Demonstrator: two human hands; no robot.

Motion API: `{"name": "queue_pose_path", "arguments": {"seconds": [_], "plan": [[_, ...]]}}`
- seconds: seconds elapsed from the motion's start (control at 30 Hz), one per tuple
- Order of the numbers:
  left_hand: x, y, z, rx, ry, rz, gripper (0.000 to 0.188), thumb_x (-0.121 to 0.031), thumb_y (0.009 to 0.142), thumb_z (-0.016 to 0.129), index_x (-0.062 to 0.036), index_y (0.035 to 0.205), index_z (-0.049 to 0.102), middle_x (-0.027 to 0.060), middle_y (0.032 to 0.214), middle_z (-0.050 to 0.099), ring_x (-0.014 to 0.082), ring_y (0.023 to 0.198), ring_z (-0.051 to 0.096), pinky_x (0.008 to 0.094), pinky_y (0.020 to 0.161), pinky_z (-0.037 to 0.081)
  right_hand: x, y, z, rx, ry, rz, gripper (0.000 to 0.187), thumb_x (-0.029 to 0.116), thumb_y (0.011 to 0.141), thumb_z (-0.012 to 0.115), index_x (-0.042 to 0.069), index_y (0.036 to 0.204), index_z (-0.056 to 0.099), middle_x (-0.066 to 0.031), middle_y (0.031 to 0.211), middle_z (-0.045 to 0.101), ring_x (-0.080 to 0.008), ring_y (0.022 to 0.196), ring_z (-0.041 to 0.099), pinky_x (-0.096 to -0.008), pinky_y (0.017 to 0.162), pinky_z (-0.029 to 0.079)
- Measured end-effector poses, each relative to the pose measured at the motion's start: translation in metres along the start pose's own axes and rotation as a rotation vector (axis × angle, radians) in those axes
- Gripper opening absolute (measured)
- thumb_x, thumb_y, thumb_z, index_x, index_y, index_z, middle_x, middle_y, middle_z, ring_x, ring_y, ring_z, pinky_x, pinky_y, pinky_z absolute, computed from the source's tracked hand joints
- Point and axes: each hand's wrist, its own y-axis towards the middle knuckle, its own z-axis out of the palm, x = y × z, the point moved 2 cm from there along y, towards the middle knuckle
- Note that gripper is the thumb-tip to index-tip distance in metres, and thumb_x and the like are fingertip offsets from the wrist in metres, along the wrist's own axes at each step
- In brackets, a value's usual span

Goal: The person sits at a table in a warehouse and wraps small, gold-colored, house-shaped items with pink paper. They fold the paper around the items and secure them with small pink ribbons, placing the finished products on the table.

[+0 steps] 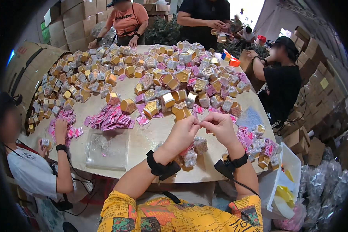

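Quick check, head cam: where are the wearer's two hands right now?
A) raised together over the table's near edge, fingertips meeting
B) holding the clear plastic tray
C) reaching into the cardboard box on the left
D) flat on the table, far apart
A: the left hand and right hand are lifted side by side with fingertips pinched together at a small item too tiny to identify, above the wrapped boxes near the round table edge.

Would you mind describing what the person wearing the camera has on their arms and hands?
Both forearms are bare, with no gloves on the left hand or the right hand. Each wrist carries a black strap: the left wrist band has a small black block on it, and the right wrist band has a thin black cable trailing down from it. Short yellow printed sleeves show at the lower edge.
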Motion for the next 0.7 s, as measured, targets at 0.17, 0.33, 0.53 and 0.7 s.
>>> {"name": "queue_pose_path", "arguments": {"seconds": [0.17, 0.33, 0.53, 0.7], "plan": [[-0.004, -0.003, 0.001, -0.019, 0.042, 0.015, 0.016, -0.012, 0.086, 0.055, 0.0031, 0.089, 0.057, 0.0145, 0.075, 0.061, 0.0212, 0.067, 0.057, 0.0316, 0.062, 0.045, -0.002, -0.001, 0.003, -0.003, -0.102, -0.010, 0.010, 0.008, 0.082, 0.064, -0.001, 0.078, 0.063, -0.0022, 0.069, 0.061, -0.0069, 0.058, 0.057, -0.0202, 0.051, 0.045], [0.009, 0.000, 0.004, -0.070, -0.158, 0.053, 0.016, -0.013, 0.087, 0.054, 0.0028, 0.086, 0.057, 0.0056, 0.068, 0.058, 0.0119, 0.064, 0.052, 0.0285, 0.057, 0.042, -0.012, -0.002, 0.009, -0.049, 0.108, 0.031, 0.010, 0.009, 0.084, 0.062, 0.000, 0.082, 0.061, -0.0014, 0.069, 0.060, -0.0060, 0.056, 0.054, -0.0200, 0.050, 0.044], [0.011, -0.001, 0.001, 0.031, -0.307, -0.090, 0.016, -0.014, 0.089, 0.053, 0.0005, 0.086, 0.057, -0.0029, 0.066, 0.048, 0.0048, 0.060, 0.041, 0.0229, 0.052, 0.034, -0.027, -0.004, 0.015, -0.054, 0.265, 0.047, 0.007, 0.009, 0.086, 0.059, 0.002, 0.085, 0.060, -0.0002, 0.070, 0.058, -0.0057, 0.056, 0.051, -0.0195, 0.050, 0.042], [0.007, -0.004, -0.002, 0.004, -0.309, -0.060, 0.016, -0.015, 0.089, 0.053, -0.0002, 0.085, 0.058, -0.0039, 0.066, 0.048, 0.0038, 0.061, 0.041, 0.0220, 0.052, 0.033, -0.026, -0.006, 0.020, -0.074, 0.542, 0.121, 0.006, 0.007, 0.085, 0.060, 0.001, 0.085, 0.060, -0.0022, 0.075, 0.060, -0.0079, 0.062, 0.053, -0.0215, 0.055, 0.043]]}}
